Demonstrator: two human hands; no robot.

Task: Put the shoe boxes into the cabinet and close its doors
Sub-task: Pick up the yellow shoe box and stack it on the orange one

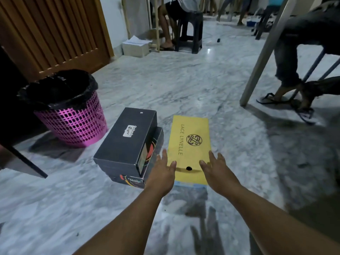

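Shoe boxes lie on the marble floor (211, 80) ahead of us: a yellow shoe box (190, 144) flat on the floor, and just to its left a black shoe box (125, 142) stacked on a second dark box (156, 144). We reach both arms forward; our left hand (161, 173) hovers at the yellow box's near left corner, our right hand (217, 172) at its near right corner, fingers straight and spread, gripping nothing. A pink basket (73, 122) with a black liner stands further left.
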